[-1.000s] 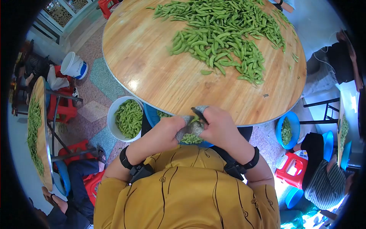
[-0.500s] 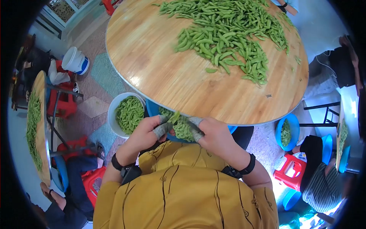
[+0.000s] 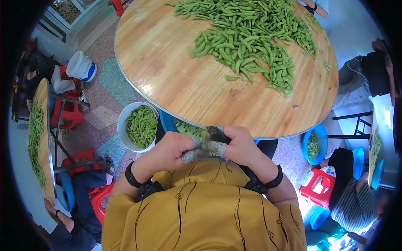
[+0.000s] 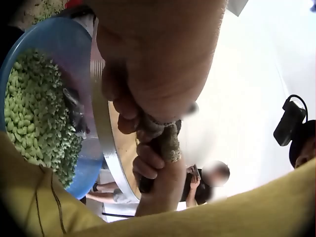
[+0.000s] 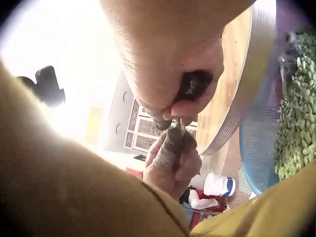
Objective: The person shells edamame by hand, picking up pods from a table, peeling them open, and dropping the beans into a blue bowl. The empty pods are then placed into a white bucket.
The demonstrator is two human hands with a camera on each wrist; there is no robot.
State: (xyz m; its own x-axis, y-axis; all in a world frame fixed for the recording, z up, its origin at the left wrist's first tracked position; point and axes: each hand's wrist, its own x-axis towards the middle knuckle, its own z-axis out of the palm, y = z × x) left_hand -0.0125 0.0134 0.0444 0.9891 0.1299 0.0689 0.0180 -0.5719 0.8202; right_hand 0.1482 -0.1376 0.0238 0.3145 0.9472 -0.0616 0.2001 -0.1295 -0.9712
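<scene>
In the head view my left hand (image 3: 173, 150) and right hand (image 3: 239, 144) meet over the lap at the table's edge. Grey wraps cover the thumbs, and a dark covering (image 3: 217, 134) is on a finger of the right hand. Both hands pinch a green soybean pod (image 3: 204, 136), blurred and mostly hidden by the fingers. In the right wrist view a sliver of the pod (image 5: 182, 127) shows between the fingertips. Below the hands stands a blue basin (image 3: 168, 122) of shelled green beans (image 4: 24, 106).
A round wooden table (image 3: 163, 71) bears a heap of pods (image 3: 247, 42). Left of the basin is a white bucket (image 3: 121, 127) full of pods; another white bucket (image 3: 81, 67) stands farther off. Red stools (image 3: 320, 188), side tables and seated people are at both sides.
The hands came apart over the basin half a second ago, with a pod at the left fingers. Now they have closed together again around a pod.
</scene>
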